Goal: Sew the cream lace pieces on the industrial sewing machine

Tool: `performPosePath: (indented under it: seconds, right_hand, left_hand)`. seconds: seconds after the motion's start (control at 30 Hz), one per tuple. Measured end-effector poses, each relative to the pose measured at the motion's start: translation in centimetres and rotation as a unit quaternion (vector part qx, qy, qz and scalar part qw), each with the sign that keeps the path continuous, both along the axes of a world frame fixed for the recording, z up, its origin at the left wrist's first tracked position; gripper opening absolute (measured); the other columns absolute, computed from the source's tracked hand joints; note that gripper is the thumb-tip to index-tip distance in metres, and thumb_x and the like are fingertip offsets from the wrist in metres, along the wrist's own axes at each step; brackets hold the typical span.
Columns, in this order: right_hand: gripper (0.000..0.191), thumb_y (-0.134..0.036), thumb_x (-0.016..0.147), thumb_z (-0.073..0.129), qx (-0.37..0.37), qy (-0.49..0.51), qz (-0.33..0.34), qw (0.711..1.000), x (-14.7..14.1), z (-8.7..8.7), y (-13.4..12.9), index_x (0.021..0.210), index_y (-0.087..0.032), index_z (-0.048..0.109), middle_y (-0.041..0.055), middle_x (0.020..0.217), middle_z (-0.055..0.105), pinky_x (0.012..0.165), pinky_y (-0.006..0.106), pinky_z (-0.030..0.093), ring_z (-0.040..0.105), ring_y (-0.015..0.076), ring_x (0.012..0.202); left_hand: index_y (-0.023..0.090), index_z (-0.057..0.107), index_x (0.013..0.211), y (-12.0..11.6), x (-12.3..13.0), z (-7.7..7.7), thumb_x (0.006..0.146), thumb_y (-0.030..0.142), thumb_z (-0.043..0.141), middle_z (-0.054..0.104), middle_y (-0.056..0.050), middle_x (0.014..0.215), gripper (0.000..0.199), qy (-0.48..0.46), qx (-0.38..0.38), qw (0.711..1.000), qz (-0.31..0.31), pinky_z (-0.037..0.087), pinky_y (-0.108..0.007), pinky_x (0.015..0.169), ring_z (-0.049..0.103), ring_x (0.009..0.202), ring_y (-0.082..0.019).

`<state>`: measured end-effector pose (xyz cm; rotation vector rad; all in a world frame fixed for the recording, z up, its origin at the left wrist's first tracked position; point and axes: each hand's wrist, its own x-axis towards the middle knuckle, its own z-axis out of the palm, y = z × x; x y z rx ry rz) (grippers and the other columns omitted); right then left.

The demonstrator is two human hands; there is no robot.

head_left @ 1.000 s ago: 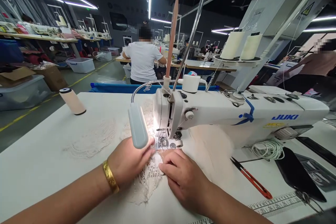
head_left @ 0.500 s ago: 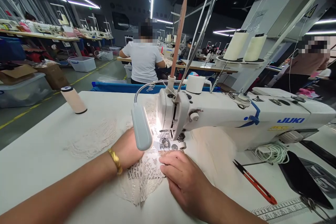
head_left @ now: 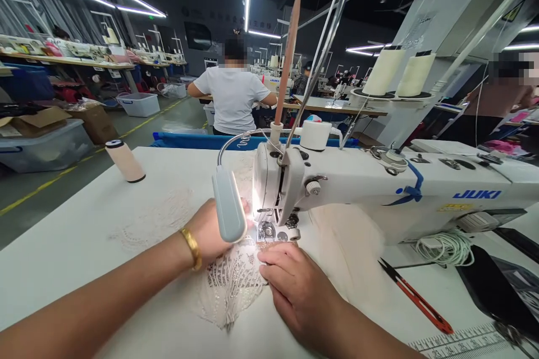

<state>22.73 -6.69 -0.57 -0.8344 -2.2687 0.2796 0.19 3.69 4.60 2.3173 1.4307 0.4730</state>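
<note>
Cream lace fabric (head_left: 236, 283) lies under the needle area of a white sewing machine (head_left: 349, 171), its gathered end spread toward me. My right hand (head_left: 295, 280) has its fingers bent and pressed together on the lace edge, just in front of the presser foot. To the left of the needle, my left hand (head_left: 208, 230) rests over the lace, a gold bracelet on its wrist. The grey lamp head (head_left: 229, 205) hides most of its fingers; a fingertip shows past the lamp, near the needle. Sheer cream cloth (head_left: 347, 247) lies under the machine arm.
A peach thread cone (head_left: 125, 161) stands at the left table edge. Right of my hands lie orange thread snips (head_left: 416, 297), a ruler (head_left: 463, 342), a black phone-like slab (head_left: 488, 286) and a coiled pale cord (head_left: 444, 247). A co-worker in a white shirt (head_left: 233, 95) sits ahead.
My left hand has shifted slightly, and a fingertip now shows beyond the lamp. My right hand stays on the lace. The whole view has swung slightly left.
</note>
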Motion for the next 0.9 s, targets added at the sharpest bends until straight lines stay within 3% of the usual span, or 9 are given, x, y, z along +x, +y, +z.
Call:
performPosePath:
  seconds: [0.2, 0.33, 0.63, 0.7, 0.8, 0.9]
  right_hand:
    - [0.039, 0.006, 0.085, 0.049, 0.004, -0.003, -0.001, 1.0, 0.0, -0.2, 0.1, 0.111, -0.021, 0.061, 0.0084, 0.12, 0.073, 0.097, 0.048, 0.057, 0.062, 0.0286, 0.11]
    - [0.04, 0.007, 0.085, 0.049, 0.012, -0.004, -0.006, 1.0, -0.1, -0.1, 0.1, 0.111, -0.021, 0.061, 0.0079, 0.12, 0.073, 0.094, 0.047, 0.058, 0.063, 0.0286, 0.109]
    - [0.043, 0.007, 0.083, 0.049, 0.007, -0.005, -0.006, 1.0, -0.2, -0.1, 0.1, 0.113, -0.021, 0.061, 0.0077, 0.121, 0.073, 0.096, 0.049, 0.058, 0.063, 0.0284, 0.108]
    - [0.043, 0.007, 0.083, 0.048, 0.008, -0.003, -0.007, 1.0, -0.2, -0.1, 0.2, 0.113, -0.021, 0.062, 0.0077, 0.121, 0.073, 0.095, 0.049, 0.058, 0.063, 0.0286, 0.108]
    - [0.043, 0.007, 0.084, 0.048, 0.012, -0.003, -0.008, 1.0, -0.2, -0.1, 0.1, 0.113, -0.021, 0.062, 0.0078, 0.121, 0.074, 0.094, 0.048, 0.059, 0.063, 0.0287, 0.107]
    - [0.043, 0.007, 0.084, 0.048, 0.012, -0.008, -0.011, 1.0, -0.1, 0.0, 0.1, 0.113, -0.021, 0.062, 0.0078, 0.12, 0.074, 0.097, 0.048, 0.059, 0.063, 0.0284, 0.108]
  left_hand:
    - [0.024, 0.043, 0.073, -1.8, -0.9, -2.8, 0.091, 0.044, 0.046, 0.059, -0.004, 0.076, 0.027, 0.021, 0.038, 0.999, -0.014, 0.042, -0.039, 0.072, 0.057, 0.075, -0.025]
    - [0.024, 0.041, 0.074, -1.8, -0.6, -3.1, 0.095, 0.047, 0.044, 0.052, 0.0, 0.069, 0.031, -0.017, 0.031, 0.999, -0.022, 0.037, -0.035, 0.064, 0.049, 0.063, -0.02]
    - [0.024, 0.051, 0.086, -1.9, -0.8, -3.6, 0.083, 0.044, 0.055, 0.054, 0.0, 0.079, 0.02, -0.056, -0.037, 0.998, 0.018, 0.041, -0.033, 0.064, 0.051, 0.071, -0.021]
    - [0.024, 0.052, 0.084, -2.1, -0.7, -3.6, 0.084, 0.04, 0.055, 0.056, -0.001, 0.081, 0.017, -0.052, -0.007, 0.999, 0.01, 0.043, -0.034, 0.066, 0.052, 0.072, -0.021]
    - [0.022, 0.056, 0.083, -2.7, -0.5, -3.7, 0.093, 0.032, 0.051, 0.061, -0.005, 0.087, 0.015, -0.027, 0.115, 0.993, -0.027, 0.046, -0.039, 0.077, 0.054, 0.081, -0.024]
    - [0.021, 0.056, 0.077, -3.5, -0.3, -3.8, 0.099, 0.018, 0.042, 0.062, -0.006, 0.086, 0.026, 0.023, 0.195, 0.977, -0.078, 0.046, -0.042, 0.081, 0.054, 0.084, -0.024]
